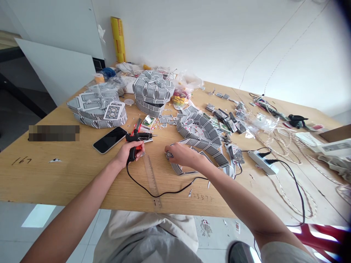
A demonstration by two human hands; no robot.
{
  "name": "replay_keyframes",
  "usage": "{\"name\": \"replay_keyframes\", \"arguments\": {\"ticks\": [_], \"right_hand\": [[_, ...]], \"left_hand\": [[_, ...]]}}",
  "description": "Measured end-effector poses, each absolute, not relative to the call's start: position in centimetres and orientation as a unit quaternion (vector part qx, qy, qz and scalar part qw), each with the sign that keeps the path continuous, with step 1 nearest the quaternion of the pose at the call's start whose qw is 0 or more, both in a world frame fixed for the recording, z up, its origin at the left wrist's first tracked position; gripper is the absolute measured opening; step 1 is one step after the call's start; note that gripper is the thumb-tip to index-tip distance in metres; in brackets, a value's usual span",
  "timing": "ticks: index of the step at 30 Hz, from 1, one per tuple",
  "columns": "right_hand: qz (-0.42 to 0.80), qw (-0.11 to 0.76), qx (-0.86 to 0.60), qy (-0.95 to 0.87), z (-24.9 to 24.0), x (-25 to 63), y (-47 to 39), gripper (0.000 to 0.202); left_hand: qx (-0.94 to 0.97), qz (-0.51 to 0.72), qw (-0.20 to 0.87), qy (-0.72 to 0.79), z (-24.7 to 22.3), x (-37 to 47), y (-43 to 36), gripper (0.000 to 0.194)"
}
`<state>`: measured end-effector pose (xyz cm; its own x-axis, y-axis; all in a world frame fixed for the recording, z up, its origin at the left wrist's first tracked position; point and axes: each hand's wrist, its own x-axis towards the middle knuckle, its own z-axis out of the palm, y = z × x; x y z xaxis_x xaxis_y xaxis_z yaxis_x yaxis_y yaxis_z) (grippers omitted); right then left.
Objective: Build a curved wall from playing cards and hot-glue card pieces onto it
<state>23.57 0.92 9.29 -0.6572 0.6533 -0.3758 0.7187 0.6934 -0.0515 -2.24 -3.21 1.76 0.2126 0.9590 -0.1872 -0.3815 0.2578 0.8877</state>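
Observation:
My left hand [133,150] is closed around the handle of a black and orange hot glue gun [137,136], its nozzle pointing right. At the left end of a curved frame made of folded playing cards [211,152], my right hand [182,153] is closed on the band, with a patterned bit of card showing at the fingertips. My palm hides part of that frame. Just behind it lies a second card-built ring [197,128]. Beneath the glue gun's cord, a clear ruler [152,179] rests on the table.
Left of the glue gun is a phone [109,140]. Two larger card-built shapes, one low [95,109] and one tall and rounded [152,91], stand behind. A power strip [263,162] and loose cords lie at right. Card scraps and plastic bags [189,80] clutter the back.

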Motion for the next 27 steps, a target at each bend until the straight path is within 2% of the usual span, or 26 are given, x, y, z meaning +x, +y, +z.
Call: {"name": "replay_keyframes", "arguments": {"ticks": [27], "right_hand": [[-0.099, 0.162, 0.382, 0.904, 9.14, 23.59, 0.99, 0.034]], "left_hand": [[0.358, 0.49, 0.684, 0.404, 1.65, -2.2, -3.21, 0.031]]}}
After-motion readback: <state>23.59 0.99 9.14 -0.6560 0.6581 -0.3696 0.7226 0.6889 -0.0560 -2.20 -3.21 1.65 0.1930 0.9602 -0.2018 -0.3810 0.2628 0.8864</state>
